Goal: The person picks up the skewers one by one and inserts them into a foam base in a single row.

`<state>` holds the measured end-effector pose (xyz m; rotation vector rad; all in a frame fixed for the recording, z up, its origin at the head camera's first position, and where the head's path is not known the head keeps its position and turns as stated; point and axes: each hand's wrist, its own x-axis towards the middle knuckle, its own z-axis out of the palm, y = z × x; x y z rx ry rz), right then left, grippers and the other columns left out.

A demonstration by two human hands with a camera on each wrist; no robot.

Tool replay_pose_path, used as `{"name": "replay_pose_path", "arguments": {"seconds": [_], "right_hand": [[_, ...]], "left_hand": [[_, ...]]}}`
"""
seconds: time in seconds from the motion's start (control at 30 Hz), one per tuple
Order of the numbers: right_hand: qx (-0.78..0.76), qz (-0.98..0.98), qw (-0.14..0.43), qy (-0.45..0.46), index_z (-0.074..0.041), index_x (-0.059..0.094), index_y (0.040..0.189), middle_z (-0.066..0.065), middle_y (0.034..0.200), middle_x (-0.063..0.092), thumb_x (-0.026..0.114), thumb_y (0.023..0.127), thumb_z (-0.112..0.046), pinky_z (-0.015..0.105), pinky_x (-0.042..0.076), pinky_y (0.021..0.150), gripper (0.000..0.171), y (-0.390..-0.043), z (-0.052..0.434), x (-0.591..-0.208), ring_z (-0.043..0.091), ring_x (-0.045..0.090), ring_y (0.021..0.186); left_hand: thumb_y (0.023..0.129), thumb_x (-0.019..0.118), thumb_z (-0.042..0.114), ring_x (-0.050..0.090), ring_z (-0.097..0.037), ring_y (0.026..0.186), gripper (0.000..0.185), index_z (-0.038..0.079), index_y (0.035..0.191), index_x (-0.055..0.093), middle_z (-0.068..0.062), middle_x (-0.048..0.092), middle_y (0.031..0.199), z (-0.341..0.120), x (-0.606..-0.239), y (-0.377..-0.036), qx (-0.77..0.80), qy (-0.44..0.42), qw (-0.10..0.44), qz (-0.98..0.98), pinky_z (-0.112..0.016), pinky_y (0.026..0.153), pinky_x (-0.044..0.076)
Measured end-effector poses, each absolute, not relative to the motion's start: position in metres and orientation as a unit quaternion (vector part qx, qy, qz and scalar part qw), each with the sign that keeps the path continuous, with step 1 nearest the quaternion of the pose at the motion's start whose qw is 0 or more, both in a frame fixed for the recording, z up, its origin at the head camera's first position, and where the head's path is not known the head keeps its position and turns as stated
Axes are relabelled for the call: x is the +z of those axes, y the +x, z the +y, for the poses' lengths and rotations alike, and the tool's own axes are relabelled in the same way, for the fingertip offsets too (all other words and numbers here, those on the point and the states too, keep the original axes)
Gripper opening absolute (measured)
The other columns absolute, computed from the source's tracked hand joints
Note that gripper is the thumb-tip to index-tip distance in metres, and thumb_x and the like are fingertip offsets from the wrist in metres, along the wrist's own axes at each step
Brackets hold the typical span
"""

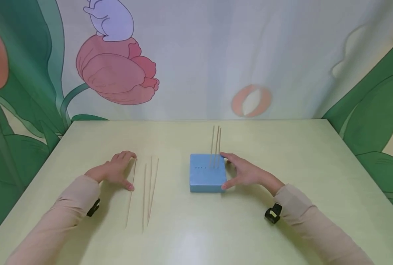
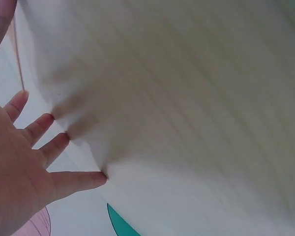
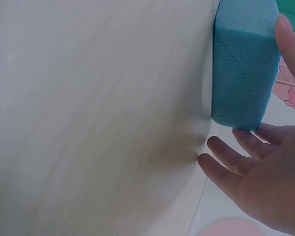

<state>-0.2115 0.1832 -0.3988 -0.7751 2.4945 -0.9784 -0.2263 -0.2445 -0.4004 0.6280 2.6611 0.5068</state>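
Note:
In the head view, a blue foam block [image 1: 206, 180] sits on the table, with a row of small holes in its top and three thin wooden sticks [image 1: 212, 141] standing upright toward its right side. My right hand [image 1: 247, 173] holds the block's right side, thumb at the front corner and index finger at the back corner. At left, my left hand [image 1: 115, 169] rests over a thin wooden stick [image 1: 129, 206] lying on the table. The index fingertip touches the stick's far end and the thumb is at its middle; the other fingers are spread, fingertips on the tabletop in the left wrist view.
Several more loose sticks [image 1: 144, 198] lie roughly lengthwise between the left hand and the block. The pale table [image 1: 189, 232] ends at a printed curtain [image 1: 196, 59] behind. Each wrist wears a small black camera [image 1: 273, 213].

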Motion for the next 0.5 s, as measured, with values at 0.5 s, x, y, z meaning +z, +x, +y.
{"name": "replay_pose_path", "arguments": {"seconds": [0.5], "right_hand": [[-0.355, 0.876, 0.185, -0.268, -0.002, 0.013, 0.144, 0.018, 0.146, 0.021, 0.081, 0.065, -0.036, 0.05, 0.023, 0.105, 0.11, -0.211, 0.18, -0.397, 0.036, 0.028, 0.128]], "left_hand": [[0.073, 0.072, -0.002, 0.06, -0.027, 0.078, 0.093, 0.007, 0.136, 0.004, -0.015, 0.055, 0.084, -0.248, -0.372, -0.219, 0.411, 0.137, 0.229, 0.871, -0.038, 0.074, 0.05]]}}
